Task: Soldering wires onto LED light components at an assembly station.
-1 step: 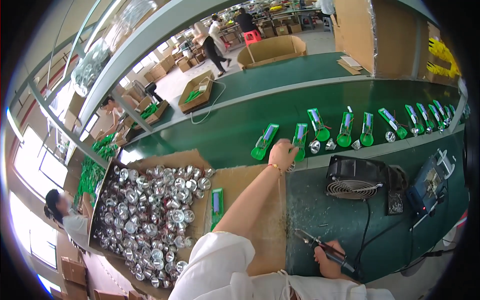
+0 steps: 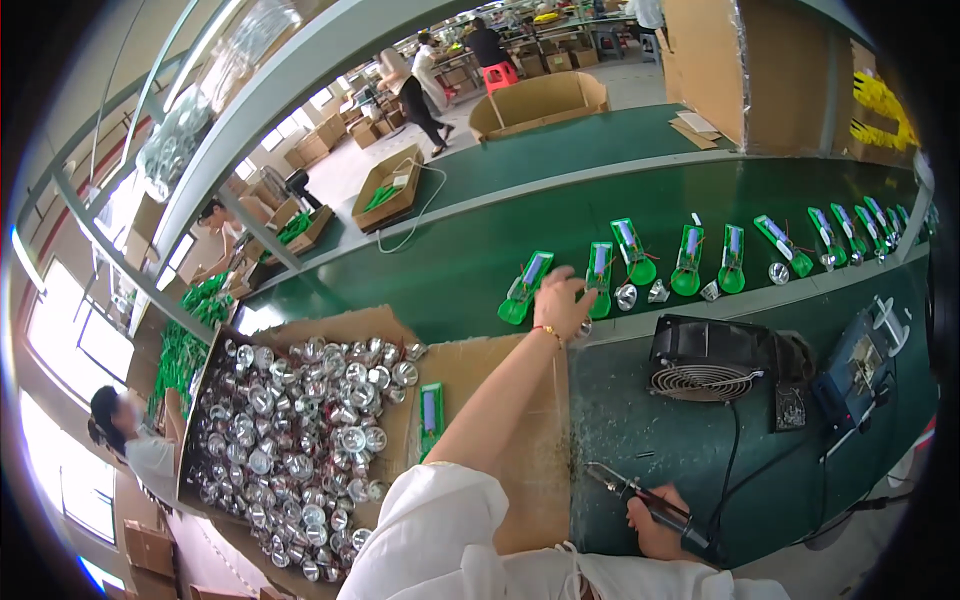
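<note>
My left hand [image 2: 562, 303] reaches over the green belt, fingers spread and nothing seen in them. It hovers beside the leftmost green plastic casing [image 2: 516, 306], which carries a pale purple cell. Just right of the fingers lies another green casing [image 2: 600, 268]; a silver reflector cup [image 2: 584, 326] peeks out by the wrist. My right hand [image 2: 658, 525] is closed around the handle of a soldering iron [image 2: 628, 489], its tip pointing left above the green bench. A single casing [image 2: 431, 415] lies on cardboard left of my left forearm.
A cardboard box [image 2: 395, 322] full of silver reflector cups stands at left. More casings and cups line the belt [image 2: 450, 290] to the right. A black fan [image 2: 705, 355] and a blue soldering station [image 2: 838, 395] with cords occupy the right bench. Two people work at left.
My left hand's fingers have spread apart, and the leftmost casing beside them sits slightly farther left. The right hand keeps its hold on the soldering iron. A person walking in the background has moved slightly.
</note>
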A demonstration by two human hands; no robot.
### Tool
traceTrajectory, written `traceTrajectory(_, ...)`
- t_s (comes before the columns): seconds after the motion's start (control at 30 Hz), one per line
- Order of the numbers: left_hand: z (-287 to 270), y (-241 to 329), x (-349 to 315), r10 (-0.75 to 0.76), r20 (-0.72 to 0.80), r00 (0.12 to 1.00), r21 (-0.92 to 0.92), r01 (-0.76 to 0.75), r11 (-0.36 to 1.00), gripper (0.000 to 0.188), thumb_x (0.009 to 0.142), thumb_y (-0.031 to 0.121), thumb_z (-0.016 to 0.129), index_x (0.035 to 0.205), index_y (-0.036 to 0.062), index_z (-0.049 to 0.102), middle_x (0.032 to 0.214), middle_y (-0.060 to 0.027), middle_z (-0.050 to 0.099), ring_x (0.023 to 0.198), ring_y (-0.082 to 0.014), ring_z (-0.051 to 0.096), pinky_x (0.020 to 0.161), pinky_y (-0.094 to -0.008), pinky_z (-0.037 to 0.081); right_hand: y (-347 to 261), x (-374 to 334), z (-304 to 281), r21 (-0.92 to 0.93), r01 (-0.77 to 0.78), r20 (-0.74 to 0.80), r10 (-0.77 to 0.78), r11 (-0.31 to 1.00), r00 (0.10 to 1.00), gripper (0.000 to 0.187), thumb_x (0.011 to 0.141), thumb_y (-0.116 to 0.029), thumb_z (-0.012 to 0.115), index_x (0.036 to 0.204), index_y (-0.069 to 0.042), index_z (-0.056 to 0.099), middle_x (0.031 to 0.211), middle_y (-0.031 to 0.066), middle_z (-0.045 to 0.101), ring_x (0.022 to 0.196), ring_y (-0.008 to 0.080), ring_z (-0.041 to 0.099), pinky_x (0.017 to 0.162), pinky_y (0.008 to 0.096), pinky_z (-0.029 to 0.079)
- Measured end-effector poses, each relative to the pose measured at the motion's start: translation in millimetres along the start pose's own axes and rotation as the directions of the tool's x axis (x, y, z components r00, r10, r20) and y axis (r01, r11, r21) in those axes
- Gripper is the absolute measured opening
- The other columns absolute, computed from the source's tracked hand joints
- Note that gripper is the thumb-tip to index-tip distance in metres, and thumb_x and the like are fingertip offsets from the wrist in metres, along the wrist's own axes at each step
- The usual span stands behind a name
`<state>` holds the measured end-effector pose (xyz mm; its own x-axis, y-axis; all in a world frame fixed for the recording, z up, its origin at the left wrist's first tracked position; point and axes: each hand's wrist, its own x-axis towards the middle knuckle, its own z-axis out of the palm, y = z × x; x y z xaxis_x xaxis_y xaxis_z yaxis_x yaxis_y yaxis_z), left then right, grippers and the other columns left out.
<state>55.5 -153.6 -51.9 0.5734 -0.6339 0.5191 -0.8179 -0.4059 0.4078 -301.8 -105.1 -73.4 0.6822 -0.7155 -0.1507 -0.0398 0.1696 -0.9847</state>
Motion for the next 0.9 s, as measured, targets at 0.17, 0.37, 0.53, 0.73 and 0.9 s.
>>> traceTrajectory(0.17, -25.5, -12.7, 25.6, -0.174, 0.023, 0.984, 0.359, 0.154, 0.921, 0.057, 0.069, 0.032, 0.067, 0.121, 0.0185, 0.051, 0.124, -0.0125, 0.043, 0.117, -0.0327, 0.040, 0.090, -0.0469, 0.036, 9.7, 0.8, -5.3, -0.096, 0.062, -0.002, -0.063, 0.993, 0.998, 0.020, 0.076, -0.012, 0.069, 0.081, -0.001, 0.053, 0.057, 0.0049, 0.060, 0.050, 0.0081, 0.055, 0.048, 0.0244, 0.044)
traceTrajectory(0.37, -48.4, -62.4, -5.0, -0.231, 0.333, 0.914, 0.101, 0.209, 0.973, 0.065, 0.070, 0.020, 0.059, 0.132, 0.0187, 0.038, 0.118, -0.0185, 0.044, 0.101, -0.0372, 0.052, 0.084, -0.0395, 0.045, 6.9, 3.7, -1.8, -0.054, 0.071, 0.022, -0.070, 0.996, 0.997, 0.021, 0.077, -0.013, 0.069, 0.082, -0.001, 0.053, 0.057, 0.0052, 0.059, 0.050, 0.0086, 0.056, 0.048, 0.0245, 0.045)
traceTrajectory(0.53, -114.2, 16.2, -112.2, -0.211, 0.305, 0.929, 0.001, 0.221, 0.975, 0.058, 0.076, 0.013, 0.055, 0.131, 0.0167, 0.039, 0.123, -0.0210, 0.039, 0.105, -0.0394, 0.049, 0.086, -0.0420, 0.045, 3.1, 0.6, -5.7, 0.021, 0.118, 0.040, -0.119, 0.993, 0.992, 0.018, 0.079, -0.011, 0.065, 0.082, 0.001, 0.051, 0.059, 0.0074, 0.060, 0.051, 0.0094, 0.057, 0.048, 0.0240, 0.046)
traceTrajectory(0.73, -160.3, 81.3, -247.3, -0.268, 0.294, 0.918, 0.066, 0.260, 0.963, 0.059, 0.077, 0.018, 0.059, 0.132, 0.0128, 0.038, 0.132, -0.0210, 0.031, 0.117, -0.0395, 0.037, 0.095, -0.0450, 0.034, -0.6, 4.2, -0.7, 0.041, 0.098, 0.062, -0.100, 0.994, 0.993, 0.015, 0.081, -0.010, 0.062, 0.081, 0.000, 0.049, 0.060, 0.0071, 0.058, 0.050, 0.0095, 0.054, 0.047, 0.0232, 0.044)
traceTrajectory(0.9, -221.5, 94.5, -316.7, -0.399, 0.138, 0.907, 0.365, 0.327, 0.872, 0.071, 0.074, 0.036, 0.064, 0.134, 0.0132, 0.034, 0.140, -0.0218, 0.019, 0.129, -0.0412, 0.018, 0.098, -0.0581, 0.015, -4.7, 6.4, 0.8, 0.078, 0.109, 0.042, -0.113, 0.991, 0.993, 0.014, 0.081, -0.009, 0.060, 0.081, -0.001, 0.049, 0.060, 0.0059, 0.056, 0.049, 0.0089, 0.052, 0.046, 0.0221, 0.042)
